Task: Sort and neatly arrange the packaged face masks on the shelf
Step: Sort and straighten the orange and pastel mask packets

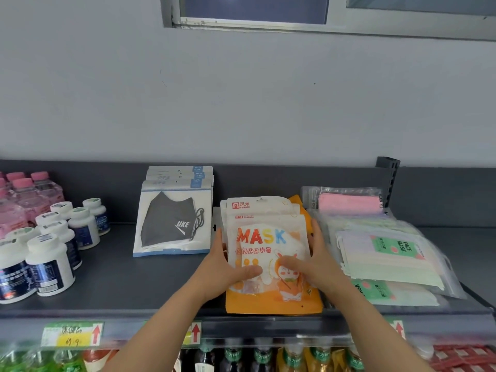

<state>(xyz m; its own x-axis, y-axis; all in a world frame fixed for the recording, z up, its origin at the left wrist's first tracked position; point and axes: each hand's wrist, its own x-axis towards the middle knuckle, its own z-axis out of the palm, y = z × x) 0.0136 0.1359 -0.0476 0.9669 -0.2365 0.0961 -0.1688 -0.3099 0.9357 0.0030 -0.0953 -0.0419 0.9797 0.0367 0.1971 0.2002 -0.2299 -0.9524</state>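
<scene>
A stack of orange-and-white kids' mask packets marked MASK (268, 237) lies in the middle of the grey shelf (134, 277). My left hand (228, 267) holds the stack's left edge, thumb lying across the top packet. My right hand (314, 261) holds the right edge, thumb also on top. To the left stands a stack of packets with a dark grey cloth mask (174, 224). To the right lie clear bags of pastel face masks (389, 253) and a bag of pink masks (349, 202) behind them.
White supplement bottles (51, 261) and pink drink bottles (24, 200) fill the shelf's left end. A price strip with a yellow tag (72, 334) runs along the front edge. Drink bottles (263, 355) stand on the shelf below. A shelf upright (387, 181) rises at back right.
</scene>
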